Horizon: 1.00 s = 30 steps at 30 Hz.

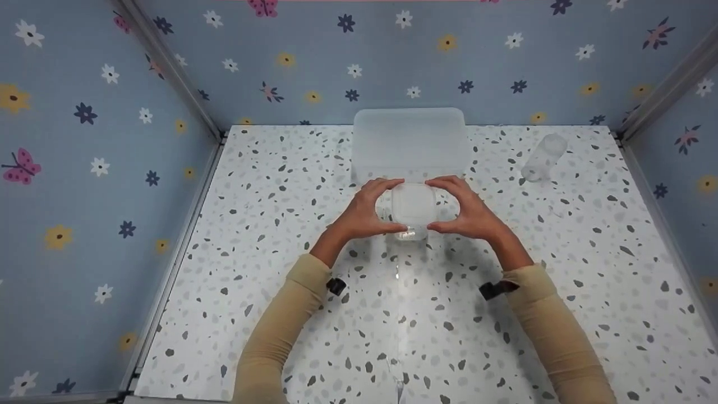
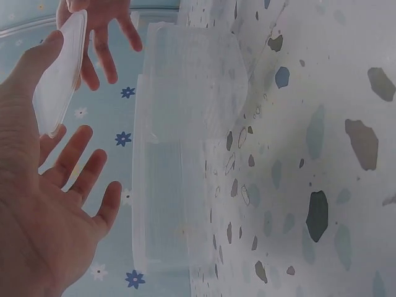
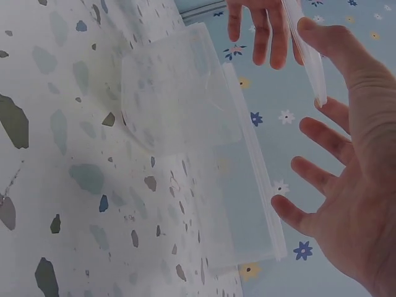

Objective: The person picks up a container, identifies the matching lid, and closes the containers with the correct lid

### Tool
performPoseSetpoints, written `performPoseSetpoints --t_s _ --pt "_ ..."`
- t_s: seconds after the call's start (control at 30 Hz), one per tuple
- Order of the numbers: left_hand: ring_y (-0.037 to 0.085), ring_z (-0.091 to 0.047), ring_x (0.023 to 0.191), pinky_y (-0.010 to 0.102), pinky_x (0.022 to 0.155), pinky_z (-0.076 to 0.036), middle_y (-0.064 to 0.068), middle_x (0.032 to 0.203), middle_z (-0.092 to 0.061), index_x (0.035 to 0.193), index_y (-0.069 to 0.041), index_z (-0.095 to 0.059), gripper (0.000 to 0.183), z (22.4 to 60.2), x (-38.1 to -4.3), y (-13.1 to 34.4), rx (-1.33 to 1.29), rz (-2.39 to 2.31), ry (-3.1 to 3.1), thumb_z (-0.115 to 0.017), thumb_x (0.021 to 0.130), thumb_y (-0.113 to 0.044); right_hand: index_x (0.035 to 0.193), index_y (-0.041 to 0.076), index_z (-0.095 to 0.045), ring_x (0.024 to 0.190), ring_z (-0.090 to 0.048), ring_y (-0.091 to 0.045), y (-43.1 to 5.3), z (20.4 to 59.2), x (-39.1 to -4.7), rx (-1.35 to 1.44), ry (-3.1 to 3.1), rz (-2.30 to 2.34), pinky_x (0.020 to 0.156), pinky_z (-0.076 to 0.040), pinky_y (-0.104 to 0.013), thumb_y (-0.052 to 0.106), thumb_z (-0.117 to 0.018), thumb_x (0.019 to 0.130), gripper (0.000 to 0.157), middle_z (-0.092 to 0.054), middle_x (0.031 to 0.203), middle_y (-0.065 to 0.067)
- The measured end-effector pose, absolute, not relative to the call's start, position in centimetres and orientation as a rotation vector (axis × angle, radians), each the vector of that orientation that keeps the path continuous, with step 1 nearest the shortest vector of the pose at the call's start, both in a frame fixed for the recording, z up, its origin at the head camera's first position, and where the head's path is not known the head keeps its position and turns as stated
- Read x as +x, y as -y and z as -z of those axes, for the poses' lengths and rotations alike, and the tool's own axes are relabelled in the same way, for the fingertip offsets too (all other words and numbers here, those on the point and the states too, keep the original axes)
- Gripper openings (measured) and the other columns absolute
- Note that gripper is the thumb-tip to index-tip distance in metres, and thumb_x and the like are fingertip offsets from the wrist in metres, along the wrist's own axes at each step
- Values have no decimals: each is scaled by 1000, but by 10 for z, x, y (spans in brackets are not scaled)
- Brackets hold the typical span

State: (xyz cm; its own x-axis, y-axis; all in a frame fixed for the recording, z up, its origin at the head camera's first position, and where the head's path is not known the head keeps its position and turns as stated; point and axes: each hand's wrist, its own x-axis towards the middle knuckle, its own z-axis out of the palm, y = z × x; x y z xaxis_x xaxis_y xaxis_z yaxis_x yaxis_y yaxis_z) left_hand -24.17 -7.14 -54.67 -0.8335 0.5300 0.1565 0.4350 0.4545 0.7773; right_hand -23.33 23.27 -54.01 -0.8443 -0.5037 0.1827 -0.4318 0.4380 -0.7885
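Both hands hold a square translucent lid [image 1: 414,203] level between them, one at each side. My left hand [image 1: 364,212] pinches its left edge with thumb and index finger, the other fingers spread, as the left wrist view shows. On the opposite edge my right hand [image 1: 468,210] pinches it the same way. Under the lid stands a small clear container [image 1: 411,234], its top mostly covered by the lid in the head view. The right wrist view shows a gap between the raised lid [image 3: 307,59] and this container [image 3: 179,93].
A larger translucent box [image 1: 408,140] with a lid stands behind the small container, against the flowered back wall [image 1: 404,56]. Toward the back right of the speckled table [image 1: 235,280] is a clear cylindrical vessel [image 1: 544,158]. A side panel [image 1: 84,196] rises at the left.
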Motion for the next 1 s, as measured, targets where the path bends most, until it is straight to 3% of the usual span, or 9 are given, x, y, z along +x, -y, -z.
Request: performPoseSetpoints --t_s 0.2,0.57,1.0 --pt "37 -46 164 70 134 -36 12 169 -55 170 -18 -51 100 557 -245 72 820 -1306 -2585 -99 86 -41 165 10 -55 158 -49 -48 -232 550 -236 -832 -2572 1402 128 -38 -78 14 -98 88 88 -54 166 -22" --pt "37 -47 163 65 133 -42 14 173 -50 173 -17 -45 99 570 -249 71 778 -1288 -2522 -95 91 -39 168 8 -51 161 -48 -50 -231 562 -240 -750 -2549 1362 126 -39 -81 17 -96 90 90 -52 173 -21" --pt "39 -51 160 64 132 -43 14 171 -53 173 -19 -47 101 581 -253 68 726 -1190 -2556 -97 89 -42 169 13 -51 163 -45 -50 -234 576 -244 -679 -2535 1294 124 -42 -81 22 -94 92 89 -49 175 -20"
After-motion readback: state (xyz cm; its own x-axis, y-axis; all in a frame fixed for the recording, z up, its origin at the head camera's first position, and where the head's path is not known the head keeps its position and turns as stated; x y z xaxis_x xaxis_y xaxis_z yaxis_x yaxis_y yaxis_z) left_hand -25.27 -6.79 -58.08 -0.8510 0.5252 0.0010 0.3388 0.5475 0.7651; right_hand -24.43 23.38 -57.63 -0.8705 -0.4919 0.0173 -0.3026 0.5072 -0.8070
